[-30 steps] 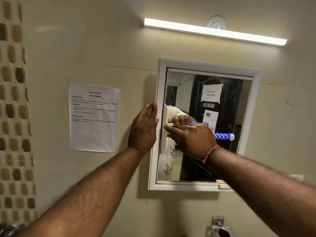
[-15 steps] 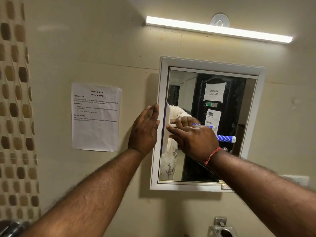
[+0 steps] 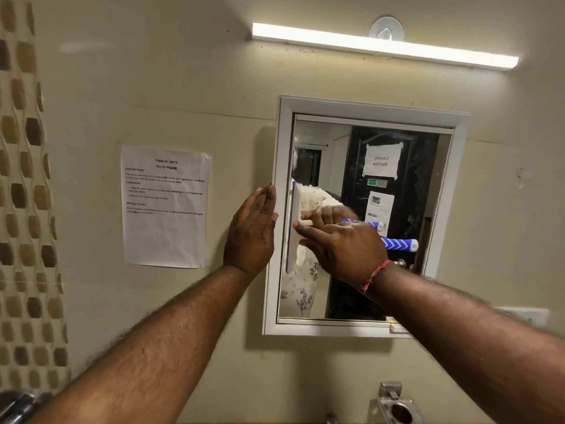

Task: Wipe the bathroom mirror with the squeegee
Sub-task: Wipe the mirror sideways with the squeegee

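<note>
Noted: squeegee handle blue with white chevrons and a white end cap, blade head white; mirror frame white; wall plain beige; tiles tan and dark brown blocks in wavy columns on cream; paper white, black print; lamp white glow; bracelet red thread. Reflected cloth cream with brownish flower print (exact tint hard to judge); reflected panel black.

The mirror is mounted on the wall, below the light bar and right of the notice sheet. The left grip is laid flat against the mirror's left frame edge. The squeegee is held against the glass by the right grip, with its blade beside that edge.
</note>
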`<action>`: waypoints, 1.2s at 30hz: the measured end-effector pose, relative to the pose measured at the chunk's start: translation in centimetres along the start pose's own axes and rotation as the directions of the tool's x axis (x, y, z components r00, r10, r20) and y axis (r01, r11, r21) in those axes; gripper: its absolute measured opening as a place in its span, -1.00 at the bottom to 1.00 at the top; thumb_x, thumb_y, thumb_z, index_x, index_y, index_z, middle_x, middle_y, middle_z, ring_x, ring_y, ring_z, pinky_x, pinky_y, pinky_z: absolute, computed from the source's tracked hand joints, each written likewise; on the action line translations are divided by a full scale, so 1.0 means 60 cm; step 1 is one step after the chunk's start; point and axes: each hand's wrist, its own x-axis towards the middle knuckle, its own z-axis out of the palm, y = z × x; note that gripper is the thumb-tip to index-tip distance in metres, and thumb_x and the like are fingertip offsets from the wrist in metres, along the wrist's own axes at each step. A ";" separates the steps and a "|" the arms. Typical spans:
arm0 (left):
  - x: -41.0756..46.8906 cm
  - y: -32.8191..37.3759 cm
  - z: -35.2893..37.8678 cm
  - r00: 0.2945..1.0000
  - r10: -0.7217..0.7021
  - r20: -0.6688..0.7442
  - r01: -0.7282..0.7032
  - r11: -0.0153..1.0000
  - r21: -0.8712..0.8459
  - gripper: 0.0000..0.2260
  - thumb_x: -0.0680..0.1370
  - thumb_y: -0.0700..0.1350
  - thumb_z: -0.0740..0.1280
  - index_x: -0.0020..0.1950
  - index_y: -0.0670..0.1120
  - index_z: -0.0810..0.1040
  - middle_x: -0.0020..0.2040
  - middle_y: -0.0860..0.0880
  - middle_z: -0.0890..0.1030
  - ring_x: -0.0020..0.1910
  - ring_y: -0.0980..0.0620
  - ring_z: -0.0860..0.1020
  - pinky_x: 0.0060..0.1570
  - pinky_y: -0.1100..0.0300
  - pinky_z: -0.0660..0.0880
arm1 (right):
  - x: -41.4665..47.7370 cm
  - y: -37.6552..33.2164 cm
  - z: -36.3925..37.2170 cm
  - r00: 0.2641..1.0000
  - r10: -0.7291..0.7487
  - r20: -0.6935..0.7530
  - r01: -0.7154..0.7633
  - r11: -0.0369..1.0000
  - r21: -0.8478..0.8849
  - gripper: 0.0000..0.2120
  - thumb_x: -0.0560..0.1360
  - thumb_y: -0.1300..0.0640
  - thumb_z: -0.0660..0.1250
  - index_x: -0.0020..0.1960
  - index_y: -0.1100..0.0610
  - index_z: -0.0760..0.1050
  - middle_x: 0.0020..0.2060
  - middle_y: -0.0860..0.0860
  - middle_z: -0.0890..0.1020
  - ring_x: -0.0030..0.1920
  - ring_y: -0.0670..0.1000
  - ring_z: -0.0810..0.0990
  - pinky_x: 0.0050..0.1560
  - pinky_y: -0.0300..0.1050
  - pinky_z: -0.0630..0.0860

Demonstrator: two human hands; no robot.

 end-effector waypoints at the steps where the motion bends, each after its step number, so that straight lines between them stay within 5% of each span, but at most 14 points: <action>1: -0.001 0.003 0.001 1.000 0.000 -0.004 0.000 1.000 -0.003 -0.48 0.81 -0.11 0.21 0.79 -0.02 0.23 0.73 -0.07 0.38 0.72 -0.12 0.34 0.63 -0.18 0.46 | 0.002 -0.001 0.000 1.000 -0.010 0.005 0.010 1.000 -0.008 -0.60 0.77 -0.20 0.18 0.55 -0.16 0.49 -0.11 -0.03 0.76 -0.19 0.04 0.73 -0.18 -0.05 0.60; 15: -0.013 -0.026 -0.029 0.998 0.037 -0.055 -0.033 0.997 0.072 -0.50 0.77 -0.11 0.22 0.73 -0.17 0.36 0.64 -0.20 0.50 0.63 -0.27 0.44 0.62 -0.17 0.41 | -0.010 0.026 -0.002 0.997 -0.014 0.076 0.017 0.999 -0.040 -0.59 0.77 -0.23 0.08 0.58 -0.24 0.39 0.19 0.05 0.73 0.08 0.18 0.73 -0.05 0.14 0.65; 22: -0.008 0.046 0.038 0.995 0.046 -0.090 -0.044 0.999 0.027 -0.52 0.76 -0.17 0.24 0.69 -0.23 0.40 0.57 -0.29 0.56 0.57 -0.36 0.49 0.56 -0.26 0.47 | -0.185 0.187 -0.086 0.993 0.118 0.030 -0.116 0.992 -0.047 -0.64 0.70 -0.13 0.32 0.48 -0.14 0.56 -0.27 0.01 0.70 -0.33 0.09 0.65 -0.30 0.09 0.65; 36: -0.041 0.029 0.018 0.993 -0.080 -0.092 0.086 0.995 0.060 -0.50 0.74 -0.30 0.32 0.70 -0.21 0.39 0.50 -0.31 0.61 0.57 -0.35 0.47 0.53 -0.27 0.47 | -0.265 0.287 -0.063 0.976 0.206 0.066 -0.186 0.957 -0.225 -0.63 0.71 -0.21 0.23 0.50 -0.24 0.42 -0.37 -0.08 0.63 -0.45 0.01 0.54 -0.36 -0.14 0.47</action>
